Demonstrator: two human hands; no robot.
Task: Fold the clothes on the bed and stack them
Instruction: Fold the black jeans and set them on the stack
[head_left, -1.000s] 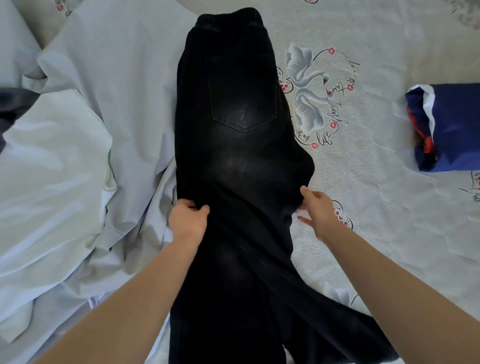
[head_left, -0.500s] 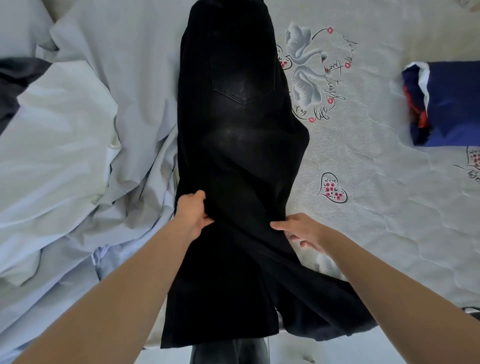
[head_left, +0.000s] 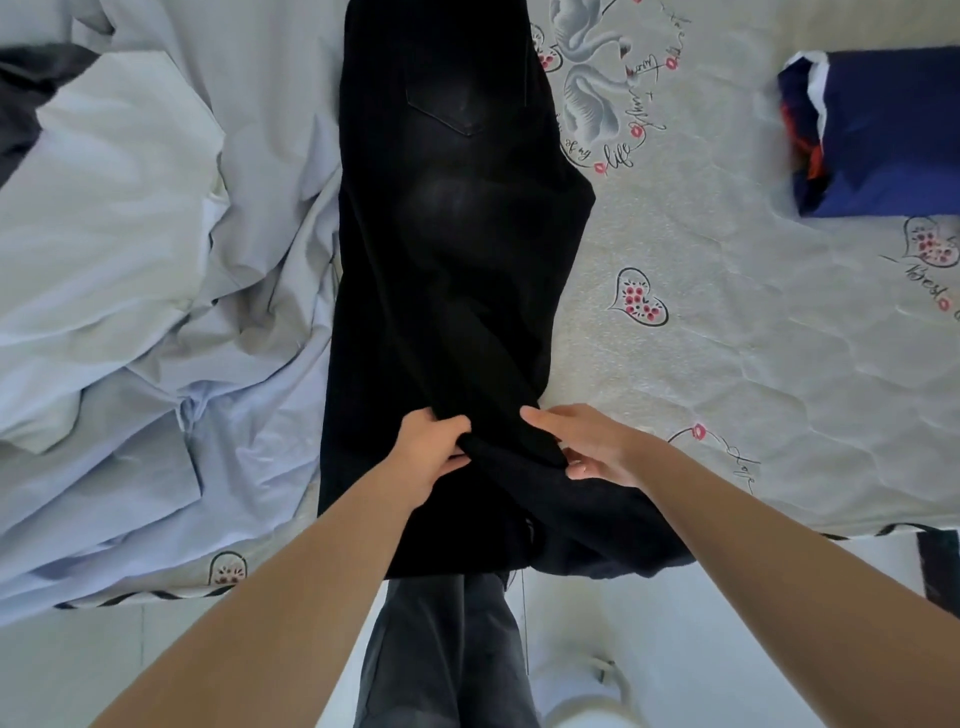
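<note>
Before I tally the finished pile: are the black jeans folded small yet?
Not yet. The black jeans lie lengthwise along the bed, both hands, left hand and right hand, gripping the legs near the edge.

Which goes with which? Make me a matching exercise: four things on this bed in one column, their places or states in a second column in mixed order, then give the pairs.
Column one:
1. black trousers
2. folded blue garment
3. pale blue sheet
4. swan print

Column two:
A. crumpled on the left side of the bed
B. far right, lying apart from the rest
C. printed on the mattress cover, just right of the trousers' pocket
D. laid lengthwise in the middle, gripped by the left hand and the right hand

Pairs: 1-D, 2-B, 3-A, 4-C
</note>
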